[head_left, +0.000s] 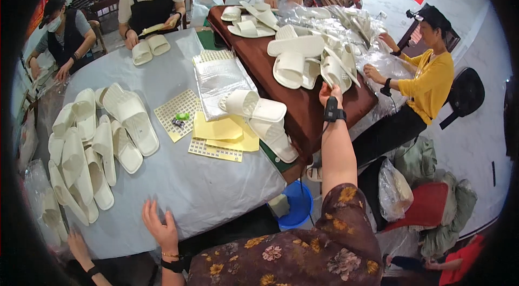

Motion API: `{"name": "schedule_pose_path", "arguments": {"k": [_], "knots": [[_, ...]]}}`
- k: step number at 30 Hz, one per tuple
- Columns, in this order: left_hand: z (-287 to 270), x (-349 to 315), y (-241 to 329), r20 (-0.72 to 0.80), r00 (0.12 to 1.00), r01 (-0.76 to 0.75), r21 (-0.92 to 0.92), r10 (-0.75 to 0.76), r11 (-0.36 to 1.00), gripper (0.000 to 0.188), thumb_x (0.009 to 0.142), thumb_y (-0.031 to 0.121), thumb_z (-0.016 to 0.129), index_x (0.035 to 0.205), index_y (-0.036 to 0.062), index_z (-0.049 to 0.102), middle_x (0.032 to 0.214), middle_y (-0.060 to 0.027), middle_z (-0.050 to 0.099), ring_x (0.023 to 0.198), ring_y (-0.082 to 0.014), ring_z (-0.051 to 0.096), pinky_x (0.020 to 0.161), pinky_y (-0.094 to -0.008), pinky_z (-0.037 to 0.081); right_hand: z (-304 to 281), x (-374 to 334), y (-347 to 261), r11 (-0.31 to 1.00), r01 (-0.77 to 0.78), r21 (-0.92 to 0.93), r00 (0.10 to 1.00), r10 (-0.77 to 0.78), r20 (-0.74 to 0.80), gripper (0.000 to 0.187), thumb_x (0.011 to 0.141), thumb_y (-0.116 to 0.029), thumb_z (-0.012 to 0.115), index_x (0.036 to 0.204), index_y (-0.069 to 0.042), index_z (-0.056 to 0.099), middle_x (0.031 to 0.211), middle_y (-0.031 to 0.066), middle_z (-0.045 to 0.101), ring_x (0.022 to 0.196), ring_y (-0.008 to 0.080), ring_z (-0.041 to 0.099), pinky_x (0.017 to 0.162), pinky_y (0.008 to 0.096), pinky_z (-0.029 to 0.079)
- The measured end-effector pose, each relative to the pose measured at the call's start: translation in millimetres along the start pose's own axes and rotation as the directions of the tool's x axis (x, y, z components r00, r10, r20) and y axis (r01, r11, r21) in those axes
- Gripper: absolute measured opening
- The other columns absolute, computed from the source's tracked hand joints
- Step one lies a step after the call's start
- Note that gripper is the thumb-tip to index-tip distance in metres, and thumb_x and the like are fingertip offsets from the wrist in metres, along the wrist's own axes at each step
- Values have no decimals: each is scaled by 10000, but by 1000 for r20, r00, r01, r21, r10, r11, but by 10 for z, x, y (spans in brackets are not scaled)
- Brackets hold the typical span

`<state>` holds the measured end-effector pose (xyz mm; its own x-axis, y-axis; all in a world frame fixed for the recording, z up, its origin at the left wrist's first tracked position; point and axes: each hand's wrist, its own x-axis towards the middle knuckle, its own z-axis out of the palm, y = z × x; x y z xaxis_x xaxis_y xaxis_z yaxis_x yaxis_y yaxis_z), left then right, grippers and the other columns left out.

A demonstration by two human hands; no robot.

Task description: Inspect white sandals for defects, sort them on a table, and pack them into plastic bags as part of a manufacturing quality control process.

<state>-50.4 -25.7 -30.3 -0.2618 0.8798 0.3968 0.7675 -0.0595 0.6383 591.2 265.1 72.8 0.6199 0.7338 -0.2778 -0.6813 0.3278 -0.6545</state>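
My right arm stretches to the heap on the brown padded bench. There my right hand (331, 93) is closed on the near end of a cream slipper (336, 73); the fingertips are partly hidden. More cream slippers (294, 45) lie piled around it. My left hand (160, 226) rests open at the near edge of the grey-covered table (178, 178), fingers apart and nothing in them. Left of it a large group of cream slippers (84, 151) lies overlapping. Two slippers (265, 118) lie partly stacked at the table's right edge, beside yellow sheets (224, 129).
Sticker sheets (175, 113) and a small green item (183, 116) lie mid-table. A blue bucket (296, 205) stands below the edge. A co-worker in yellow (432, 81) handles clear plastic; another handles slippers (150, 48) across the table. Someone's hand (79, 248) shows at lower left.
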Motion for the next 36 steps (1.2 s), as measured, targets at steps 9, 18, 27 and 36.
{"name": "schedule_pose_path", "arguments": {"k": [9,18,27,36], "knots": [[-76,-40,-30,17,1000,-5,0,5,1000,448,835,53,658,1267,-13,560,1381,-198,509,1327,-393,418,1116,-498,318,761,-1203,39,1000,-30,0,984,29,176,188,947,-202,541,1010,-62,649,806,63,694,575,122,611,484,235,493],[-221,-11,32,51,998,54,-101,-49,993,458,838,48,651,1283,-6,557,1397,-195,495,1309,-383,434,1107,-470,334,1223,-2160,-188,965,236,-112,827,-139,545,159,918,-144,604,1041,-44,613,814,81,659,589,153,563,483,273,427],[-417,246,357,91,989,148,-440,-120,886,671,866,263,700,1434,22,436,1446,-175,466,1311,-307,466,1059,-423,396,1307,-3454,-46,966,180,-187,447,89,890,398,852,-97,508,1178,118,584,1097,186,682,948,293,686,862,385,560],[-754,198,233,59,978,103,-971,-198,217,1127,793,865,446,1549,53,244,1461,-206,450,1207,-322,560,971,-427,490,1440,-3737,898,599,167,-783,327,715,617,431,841,-153,625,1204,79,617,1049,96,694,872,147,666,754,279,519]]}}
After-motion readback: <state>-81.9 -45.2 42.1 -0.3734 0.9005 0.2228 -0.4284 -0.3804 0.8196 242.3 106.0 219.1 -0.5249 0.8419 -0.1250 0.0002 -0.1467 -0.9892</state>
